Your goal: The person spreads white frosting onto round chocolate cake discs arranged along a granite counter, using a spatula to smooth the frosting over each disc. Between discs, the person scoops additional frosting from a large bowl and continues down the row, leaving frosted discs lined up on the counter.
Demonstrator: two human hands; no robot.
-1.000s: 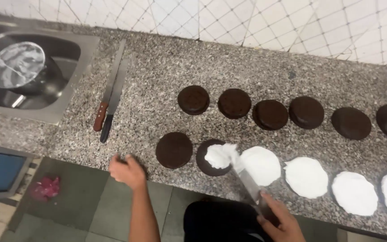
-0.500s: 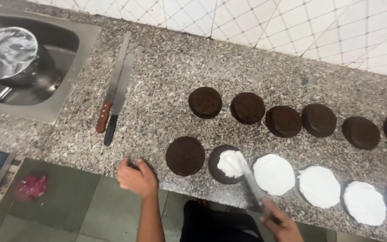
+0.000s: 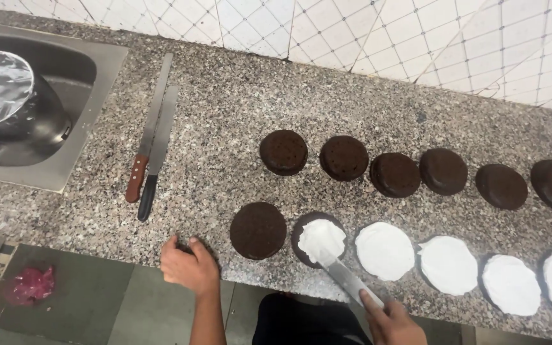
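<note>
Two hands are in view at the near edge of the granite counter [image 3: 225,115]. The right hand [image 3: 391,319] is closed around the handle of a flat-bladed spatula [image 3: 343,275], whose tip is laid in the white cream [image 3: 321,236] on a dark round cake layer [image 3: 317,239]. That layer sits in the near row, just left of four layers already covered in white [image 3: 384,250]. The cream is seen to cover only part of its top, with dark cake showing at the left and far rim. The left hand [image 3: 190,267] is curled loosely on the counter edge and holds nothing; it is apart from the bare cake layer [image 3: 258,230] to its right.

Six uncoated dark layers [image 3: 283,152] are set in the far row. Further left, two long knives [image 3: 151,144] lie side by side, one with a brown handle and one with a black handle. A foil-covered pot [image 3: 7,96] stands in the steel sink [image 3: 91,96] at far left.

Since the layer is not steadied by the other hand, it could be dragged by the blade towards the nearby counter edge. Crumbs might also be lifted into the cream if the blade is pressed too hard.
</note>
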